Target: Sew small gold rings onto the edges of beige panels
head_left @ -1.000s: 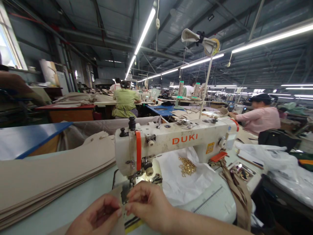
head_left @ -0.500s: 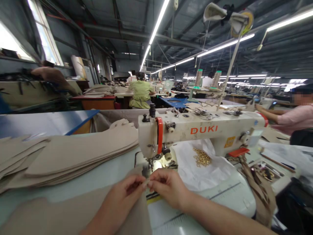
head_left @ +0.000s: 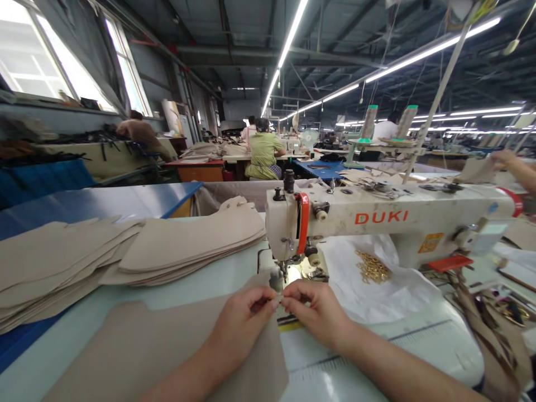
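Smooth, pale-green tabletop (head_left: 228, 272) stretches beneath a scuffed, white-enamelled sewing machine (head_left: 343, 218), where small gold metal pieces (head_left: 372, 268) are heaped on a crumpled white sheet (head_left: 402, 298), and curve-edged matte beige panels lie in a layered stack (head_left: 192, 240). The flat beige panel (head_left: 167, 340), soft-looking with a notched outline, lies before the needle under the person's left hand (head_left: 245, 315); that hand and the right hand (head_left: 316, 312) pinch a small pale piece (head_left: 279, 299) beside its edge, too tiny to make out.

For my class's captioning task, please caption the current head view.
Left hand and right hand close together at a beige panel, before a DUKI sewing machine.
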